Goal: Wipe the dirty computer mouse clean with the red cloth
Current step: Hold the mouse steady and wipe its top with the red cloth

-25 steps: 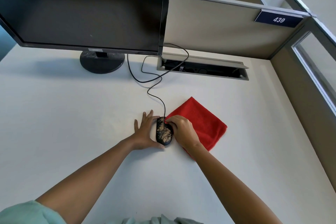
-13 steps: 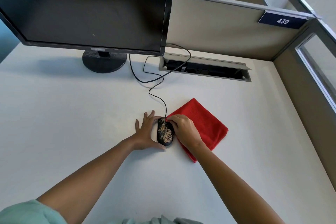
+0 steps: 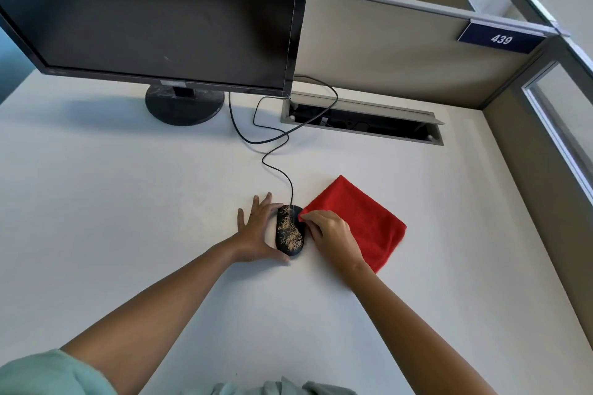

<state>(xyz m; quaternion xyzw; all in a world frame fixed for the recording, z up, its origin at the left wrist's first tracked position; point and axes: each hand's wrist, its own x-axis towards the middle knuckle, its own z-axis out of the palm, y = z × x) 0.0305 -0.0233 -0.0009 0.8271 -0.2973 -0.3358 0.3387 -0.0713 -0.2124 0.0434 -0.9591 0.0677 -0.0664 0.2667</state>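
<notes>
On the white surface (image 3: 128, 202), toward its near middle, lies the black computer mouse (image 3: 289, 230), its top speckled with tan crumbs and its cable (image 3: 272, 151) snaking back to the cable slot (image 3: 362, 120) at the rear. Left hand (image 3: 255, 229) lies flat beside the mouse on its left, fingers straight and spread wide, the thumb stretched along the near edge of the mouse and touching it. Right hand (image 3: 332, 232) sits just to the right of the mouse, its fingers curled and pinching the near left corner of the red cloth (image 3: 362, 221), with that corner drawn up against the mouse's right side; whether the fabric already lies over any of the crumbs is hard to tell at this angle. Most of the cloth stays folded flat on the surface, spreading away to the right behind the hand. Farther back stands a dark monitor (image 3: 154, 9) on a round base, and a beige partition carries a blue plate (image 3: 500, 39) reading 439.
</notes>
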